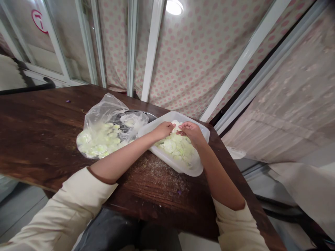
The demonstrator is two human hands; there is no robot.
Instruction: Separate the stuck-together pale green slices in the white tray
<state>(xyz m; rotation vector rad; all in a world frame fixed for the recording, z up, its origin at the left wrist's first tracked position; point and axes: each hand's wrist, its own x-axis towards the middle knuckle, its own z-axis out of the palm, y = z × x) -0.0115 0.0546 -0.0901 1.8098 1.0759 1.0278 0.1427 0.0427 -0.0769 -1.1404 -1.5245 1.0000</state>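
Over a white plastic tub [167,158], my left hand [164,130] and my right hand [192,131] meet with their fingertips close together. Between them is a white piece of what looks like cauliflower [176,124], pinched by the fingers of both hands. Below lies a heap of pale yellow-green cauliflower pieces [176,146] in the tub. To the left, a clear plastic bag [104,108] holds more pale florets [101,141]. My left forearm passes in front of the bag's right side and the tub's near left rim.
A round metal dish [146,114] is partly hidden behind the bag. Crumbs [162,172] and purple scraps [179,192] lie on the dark wooden table [39,125]. Glazed panels with a polka-dot curtain [193,55] stand close behind the table.
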